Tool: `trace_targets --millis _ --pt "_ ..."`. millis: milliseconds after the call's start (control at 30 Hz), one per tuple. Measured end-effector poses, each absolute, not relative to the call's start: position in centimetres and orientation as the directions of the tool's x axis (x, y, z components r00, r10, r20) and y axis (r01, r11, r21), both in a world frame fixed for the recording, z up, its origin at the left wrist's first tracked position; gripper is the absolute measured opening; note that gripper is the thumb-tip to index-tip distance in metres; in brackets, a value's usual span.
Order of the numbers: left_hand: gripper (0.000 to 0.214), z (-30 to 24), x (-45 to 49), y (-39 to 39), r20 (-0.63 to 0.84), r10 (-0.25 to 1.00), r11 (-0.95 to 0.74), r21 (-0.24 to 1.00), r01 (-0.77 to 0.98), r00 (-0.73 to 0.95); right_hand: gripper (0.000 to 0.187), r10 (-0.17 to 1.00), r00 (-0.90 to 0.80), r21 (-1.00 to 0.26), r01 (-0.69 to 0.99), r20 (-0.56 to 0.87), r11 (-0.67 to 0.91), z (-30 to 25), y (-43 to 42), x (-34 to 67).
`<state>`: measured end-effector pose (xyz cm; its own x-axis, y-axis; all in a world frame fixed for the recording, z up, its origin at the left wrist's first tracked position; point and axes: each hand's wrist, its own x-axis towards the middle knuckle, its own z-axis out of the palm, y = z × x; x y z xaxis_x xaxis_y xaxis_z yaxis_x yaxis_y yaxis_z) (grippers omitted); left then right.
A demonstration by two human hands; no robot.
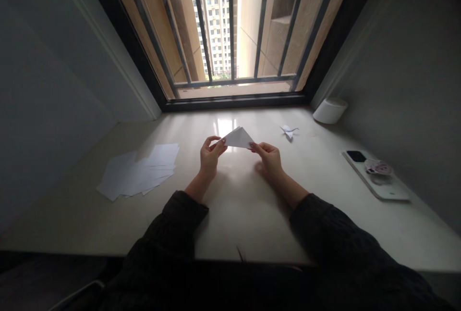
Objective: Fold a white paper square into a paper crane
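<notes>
A white sheet of paper folded into a triangle [237, 138] is held up above the pale tabletop, its peak pointing toward the window. My left hand [211, 155] pinches its left corner between thumb and fingers. At the right corner, my right hand [269, 156] grips it the same way, thumb on top. Beyond my right hand, a small folded paper crane [288, 131] rests on the surface. The underside of the folded paper is hidden from me.
Several loose white paper sheets [137, 171] lie spread at the left. On the right are a white phone [376, 176] with a round grip on its back and a white cylindrical object [330, 111] by the wall. A barred window [230, 102] borders the far edge of the tabletop [248, 224].
</notes>
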<state>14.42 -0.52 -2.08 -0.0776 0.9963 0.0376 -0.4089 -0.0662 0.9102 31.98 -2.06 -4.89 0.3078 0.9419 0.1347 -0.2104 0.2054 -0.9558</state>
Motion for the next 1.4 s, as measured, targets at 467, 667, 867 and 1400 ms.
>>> trace_targets --millis 467,667,867,1400 --pt "0.038 -2.6 14.9 -0.8 -0.068 0.997 0.045 0.89 -0.454 -0.035 0.033 0.93 0.354 -0.929 -0.305 0.093 0.209 -5.0 -1.9 31.6" --pt "0.039 -1.8 14.5 -1.1 0.048 0.999 -0.046 0.967 -0.249 0.002 0.034 0.931 0.346 -0.952 -0.23 0.115 0.203 -4.7 -2.2 31.8" --pt "0.044 -1.3 14.1 -0.8 0.102 0.994 -0.095 0.987 -0.127 0.049 0.033 0.949 0.239 -0.968 -0.094 0.205 0.232 -4.2 -3.0 31.8" --pt "0.03 -1.5 15.0 -1.4 0.133 0.979 -0.148 0.985 -0.093 -0.154 0.032 0.963 0.222 -0.976 -0.117 0.156 0.185 -3.9 -3.3 31.1"
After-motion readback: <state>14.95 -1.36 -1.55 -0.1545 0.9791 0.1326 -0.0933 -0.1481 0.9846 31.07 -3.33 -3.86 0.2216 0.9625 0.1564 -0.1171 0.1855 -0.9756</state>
